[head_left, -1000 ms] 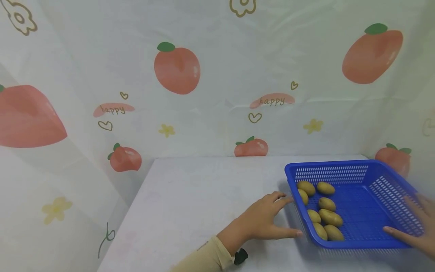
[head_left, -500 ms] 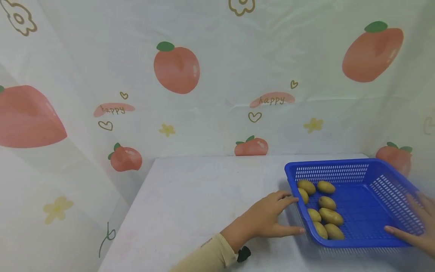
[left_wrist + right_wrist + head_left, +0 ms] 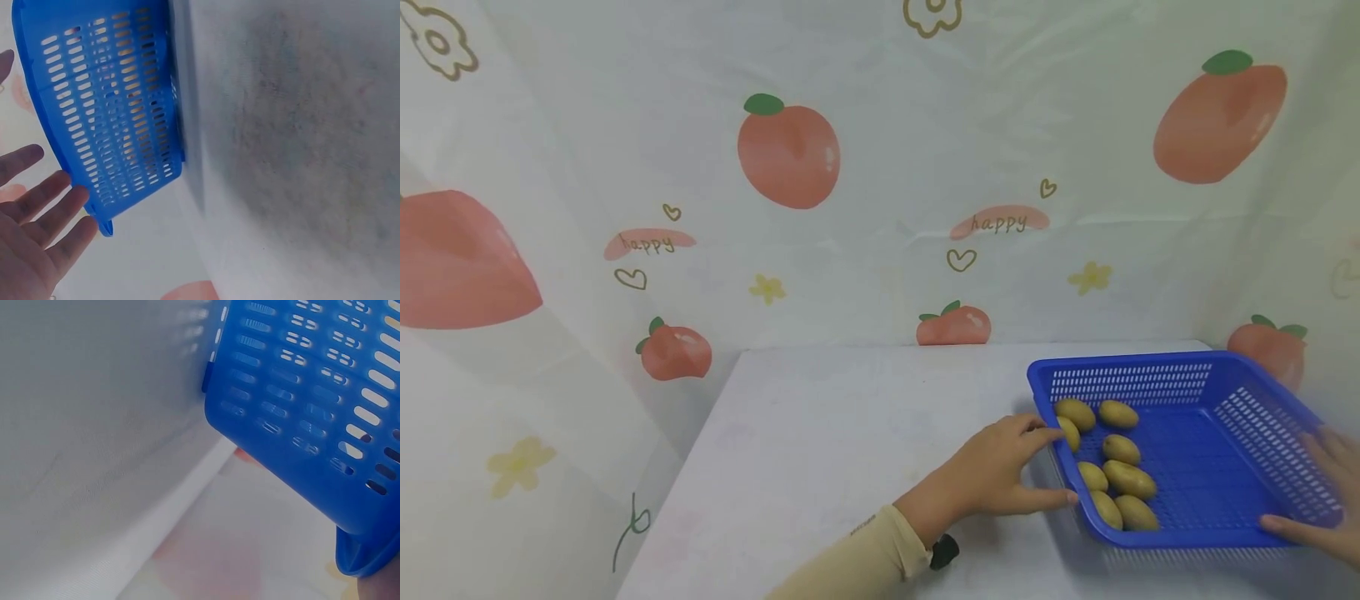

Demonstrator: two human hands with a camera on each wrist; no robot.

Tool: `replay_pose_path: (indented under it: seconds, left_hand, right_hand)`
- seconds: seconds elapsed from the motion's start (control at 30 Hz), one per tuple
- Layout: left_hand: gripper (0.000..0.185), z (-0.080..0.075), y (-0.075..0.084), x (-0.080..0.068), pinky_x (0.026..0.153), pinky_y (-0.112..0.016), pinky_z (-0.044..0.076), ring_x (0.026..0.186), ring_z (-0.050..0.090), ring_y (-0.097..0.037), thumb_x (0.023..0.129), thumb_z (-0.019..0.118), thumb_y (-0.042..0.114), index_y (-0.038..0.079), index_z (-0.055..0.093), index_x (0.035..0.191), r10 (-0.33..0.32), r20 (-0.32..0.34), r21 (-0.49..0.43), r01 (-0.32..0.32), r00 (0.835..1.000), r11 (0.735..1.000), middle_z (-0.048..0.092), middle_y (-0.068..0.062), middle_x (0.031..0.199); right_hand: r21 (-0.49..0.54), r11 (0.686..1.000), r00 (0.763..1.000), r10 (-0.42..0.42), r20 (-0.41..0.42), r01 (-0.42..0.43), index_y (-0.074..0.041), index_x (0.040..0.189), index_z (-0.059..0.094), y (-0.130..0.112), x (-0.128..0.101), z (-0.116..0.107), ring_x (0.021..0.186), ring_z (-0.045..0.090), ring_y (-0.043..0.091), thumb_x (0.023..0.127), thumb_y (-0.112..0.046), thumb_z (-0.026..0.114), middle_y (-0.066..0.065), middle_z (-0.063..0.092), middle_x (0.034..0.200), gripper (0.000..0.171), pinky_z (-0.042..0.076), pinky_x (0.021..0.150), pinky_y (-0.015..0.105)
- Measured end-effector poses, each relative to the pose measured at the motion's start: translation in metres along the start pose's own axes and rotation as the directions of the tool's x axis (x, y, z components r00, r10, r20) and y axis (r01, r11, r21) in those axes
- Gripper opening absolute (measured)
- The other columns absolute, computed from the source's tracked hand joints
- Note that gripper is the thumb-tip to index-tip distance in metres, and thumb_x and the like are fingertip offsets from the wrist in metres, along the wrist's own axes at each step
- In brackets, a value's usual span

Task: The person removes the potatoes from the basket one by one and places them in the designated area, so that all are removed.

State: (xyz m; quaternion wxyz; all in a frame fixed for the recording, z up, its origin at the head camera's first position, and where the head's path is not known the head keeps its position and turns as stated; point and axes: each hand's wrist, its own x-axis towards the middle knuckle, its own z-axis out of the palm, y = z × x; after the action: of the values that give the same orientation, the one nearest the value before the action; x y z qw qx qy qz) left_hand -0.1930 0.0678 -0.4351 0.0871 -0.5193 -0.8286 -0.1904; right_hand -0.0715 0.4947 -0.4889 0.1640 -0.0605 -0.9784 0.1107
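A blue plastic basket [image 3: 1206, 467] stands at the right of the white table, with several yellow-brown potatoes [image 3: 1129, 479] gathered along its left side. My left hand [image 3: 996, 467] is spread at the basket's left wall, fingertips right at the rim. In the left wrist view its extended fingers [image 3: 47, 206] overlap the rim from outside. My right hand [image 3: 1330, 492], partly cut off by the frame edge, lies at the right rim, fingers extended and thumb over the front right corner. The right wrist view shows the basket's slotted wall [image 3: 294, 419], with most of that hand out of frame.
The white table [image 3: 835, 450] extends to the left of the basket. A printed cloth backdrop [image 3: 865, 167] hangs behind and at both sides, close to the basket's right. A small black object [image 3: 944, 552] is by the left sleeve cuff [image 3: 910, 542].
My left hand has shifted right and slightly away from me, bringing its fingertips to the basket's rim. The right hand has moved slightly to the right. Basket and potatoes look unchanged.
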Motion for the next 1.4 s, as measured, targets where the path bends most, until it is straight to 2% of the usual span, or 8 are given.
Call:
replay_pose_path:
  seconds: [0.17,0.3,0.47,0.67,0.83,1.0,1.17,1.4]
  left_hand:
    - [0.058,0.0,-0.002,0.006,0.084,-0.01,0.042,0.1,0.052,-0.002,0.092,0.076,0.059,0.019,0.07,0.134,0.039,-0.084,0.055,-0.034,0.996,0.998,0.062,0.005,0.118]
    - [0.046,-0.002,-0.002,0.014,0.082,-0.011,0.039,0.096,0.049,-0.002,0.093,0.075,0.059,0.022,0.075,0.12,0.037,-0.079,0.104,-0.029,0.996,0.994,0.059,0.006,0.113]
    - [0.034,-0.007,0.002,0.03,0.079,-0.013,0.04,0.091,0.05,-0.002,0.095,0.073,0.058,0.027,0.077,0.108,0.042,-0.026,0.134,-0.038,0.999,0.99,0.062,0.009,0.108]
    - [0.04,-0.016,0.01,0.055,0.081,-0.01,0.047,0.1,0.058,0.003,0.097,0.071,0.055,0.025,0.077,0.122,0.031,0.12,0.114,-0.045,0.992,0.992,0.067,0.013,0.12]
    - [0.037,-0.019,0.016,0.076,0.073,-0.006,0.043,0.091,0.053,0.008,0.1,0.07,0.052,0.027,0.076,0.127,-0.007,0.274,0.07,-0.013,0.962,0.997,0.061,0.017,0.111]
    - [0.041,-0.018,0.014,0.098,0.091,-0.003,0.042,0.11,0.061,0.005,0.102,0.071,0.038,0.019,0.07,0.138,0.029,0.363,-0.045,-0.013,0.931,0.999,0.072,0.013,0.124]
    - [0.042,-0.015,0.013,0.122,0.098,-0.003,0.042,0.122,0.063,0.003,0.101,0.074,0.036,0.016,0.07,0.138,-0.027,0.423,-0.095,0.074,0.906,0.993,0.072,0.011,0.132]
    - [0.029,-0.011,0.02,0.148,0.085,-0.007,0.047,0.106,0.059,0.004,0.098,0.078,0.034,0.02,0.074,0.124,-0.157,0.478,-0.085,0.223,0.864,0.971,0.07,0.013,0.123]
  right_hand:
    - [-0.017,0.999,0.999,-0.044,0.006,0.044,0.012,0.162,-0.003,0.003,0.005,0.003,0.16,-0.024,0.044,0.066,-0.059,0.091,0.036,-0.014,0.169,0.152,-0.026,0.124,0.055]
    - [-0.049,0.998,0.999,-0.046,0.022,0.047,0.013,0.161,-0.004,0.004,0.005,0.005,0.159,-0.024,0.046,0.067,-0.061,0.09,0.037,-0.014,0.168,0.152,-0.027,0.123,0.055]
    - [-0.02,0.998,0.998,-0.055,0.007,0.055,0.011,0.162,-0.002,0.004,0.005,0.007,0.16,-0.024,0.044,0.068,-0.06,0.089,0.036,-0.013,0.169,0.15,-0.028,0.123,0.05]
    - [-0.061,0.997,0.999,-0.043,0.032,0.045,0.013,0.161,-0.002,0.009,0.009,0.011,0.159,-0.025,0.047,0.068,-0.062,0.089,0.037,-0.014,0.168,0.15,-0.028,0.121,0.055]
    - [-0.07,0.997,0.998,-0.033,0.059,0.037,0.015,0.16,-0.002,0.006,0.009,0.009,0.157,-0.026,0.049,0.07,-0.062,0.088,0.038,-0.015,0.167,0.149,-0.027,0.119,0.06]
    - [-0.075,0.997,0.997,-0.015,0.077,0.021,0.016,0.16,-0.003,-0.006,0.006,0.002,0.157,-0.023,0.052,0.072,-0.064,0.086,0.039,-0.014,0.167,0.148,-0.022,0.119,0.068]
    - [-0.073,0.997,0.997,-0.004,0.075,0.01,0.016,0.159,-0.002,-0.009,0.006,0.001,0.157,-0.022,0.053,0.071,-0.064,0.086,0.039,-0.013,0.167,0.148,-0.019,0.119,0.071]
    - [-0.036,0.999,0.998,-0.015,0.063,0.017,0.018,0.159,0.0,-0.009,0.002,0.003,0.157,-0.021,0.054,0.073,-0.061,0.087,0.04,-0.013,0.167,0.145,-0.023,0.12,0.066]
